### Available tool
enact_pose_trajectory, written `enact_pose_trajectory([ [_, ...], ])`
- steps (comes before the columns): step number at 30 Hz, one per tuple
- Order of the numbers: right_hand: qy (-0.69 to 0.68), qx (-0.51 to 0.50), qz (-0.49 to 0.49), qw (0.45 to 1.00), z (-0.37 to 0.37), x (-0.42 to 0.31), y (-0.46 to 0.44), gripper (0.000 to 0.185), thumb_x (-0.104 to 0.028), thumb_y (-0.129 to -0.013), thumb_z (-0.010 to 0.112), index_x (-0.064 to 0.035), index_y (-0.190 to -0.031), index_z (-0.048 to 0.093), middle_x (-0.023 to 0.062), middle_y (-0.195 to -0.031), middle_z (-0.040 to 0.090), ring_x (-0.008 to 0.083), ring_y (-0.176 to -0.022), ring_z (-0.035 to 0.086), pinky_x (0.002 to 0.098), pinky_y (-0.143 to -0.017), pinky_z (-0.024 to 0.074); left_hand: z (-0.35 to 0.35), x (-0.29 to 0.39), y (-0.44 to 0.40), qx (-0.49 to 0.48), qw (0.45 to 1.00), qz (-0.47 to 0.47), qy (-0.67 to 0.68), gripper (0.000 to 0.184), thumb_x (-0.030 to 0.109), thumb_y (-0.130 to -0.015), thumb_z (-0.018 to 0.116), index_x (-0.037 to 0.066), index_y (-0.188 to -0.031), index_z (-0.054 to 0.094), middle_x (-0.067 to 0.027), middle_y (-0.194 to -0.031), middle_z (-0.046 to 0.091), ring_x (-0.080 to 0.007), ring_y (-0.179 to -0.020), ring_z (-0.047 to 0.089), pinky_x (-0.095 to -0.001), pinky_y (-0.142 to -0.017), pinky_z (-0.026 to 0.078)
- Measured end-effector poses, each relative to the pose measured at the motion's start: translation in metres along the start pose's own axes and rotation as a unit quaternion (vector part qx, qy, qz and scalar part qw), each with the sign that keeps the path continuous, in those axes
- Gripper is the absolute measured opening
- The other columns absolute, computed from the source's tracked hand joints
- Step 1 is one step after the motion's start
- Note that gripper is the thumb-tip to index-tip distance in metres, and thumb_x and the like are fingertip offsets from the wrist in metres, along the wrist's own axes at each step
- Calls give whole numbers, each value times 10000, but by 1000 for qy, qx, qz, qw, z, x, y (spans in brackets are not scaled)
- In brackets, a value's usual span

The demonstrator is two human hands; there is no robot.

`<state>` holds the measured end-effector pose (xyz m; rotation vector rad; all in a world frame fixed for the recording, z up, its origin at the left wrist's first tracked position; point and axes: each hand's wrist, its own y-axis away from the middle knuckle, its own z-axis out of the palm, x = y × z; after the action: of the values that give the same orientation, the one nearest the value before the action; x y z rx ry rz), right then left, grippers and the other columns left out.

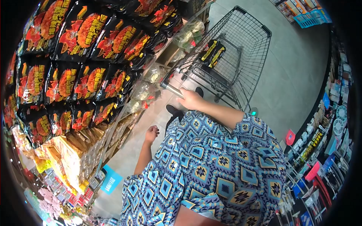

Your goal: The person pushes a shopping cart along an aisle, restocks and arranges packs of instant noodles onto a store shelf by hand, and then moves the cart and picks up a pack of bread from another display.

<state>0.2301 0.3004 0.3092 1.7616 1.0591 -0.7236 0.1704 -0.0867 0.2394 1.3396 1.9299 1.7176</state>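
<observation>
My right hand point(189, 99) is closed around the handle point(173, 90) of a wire shopping cart point(252, 56). A black packet with yellow lettering point(213, 54) lies in the cart. My left hand point(152, 134) hangs low beside the shelf, its fingers loosely curled and apart, with nothing seen in it. Nearest to it are the shelf's front edge and clear-wrapped packs point(143, 91). Above these, rows of black snack bags with red and yellow print point(90, 34) fill the shelf.
Gold-coloured packages point(71, 150) and a blue sign point(112, 179) are at the lower left. Grey tiled floor point(292, 71) runs past the cart. Along the right, a curved-looking display point(320, 147) holds many small goods. A blue basket point(312, 19) appears at top right.
</observation>
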Motion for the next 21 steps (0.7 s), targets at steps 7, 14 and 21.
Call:
enact_pose_trajectory([
  [7, 38, 25, -18, 999, -13, 0, 21, 432, -365, -886, 654, -42, -1142, 523, 245, -953, 681, 434, -914, 662, 502, -806, 518, -15, 17, -9, 11, 999, 43, -26, 348, 306, -994, 541, 46, -1217, 597, -78, -994, 691, -180, -817, 674, -310, -676, 513],
  [14, 43, 71, -32, 996, -12, -9, 10, 484, -406, -905, 625, -54, -1217, 514, 237, -982, 680, 429, -945, 660, 502, -825, 521, -44, 4, -32, 5, 998, 25, -65, 315, 295, -979, 552, 48, -1166, 610, -77, -954, 689, -174, -757, 672, -309, -610, 502],
  [21, 20, 30, -29, 999, -13, -14, -6, 439, -342, -950, 582, -34, -1255, 517, 267, -958, 675, 444, -867, 671, 526, -774, 524, -33, 30, -55, -15, 998, 18, -64, 306, 283, -973, 566, 40, -1153, 616, -92, -930, 698, -170, -734, 671, -303, -598, 508],
])
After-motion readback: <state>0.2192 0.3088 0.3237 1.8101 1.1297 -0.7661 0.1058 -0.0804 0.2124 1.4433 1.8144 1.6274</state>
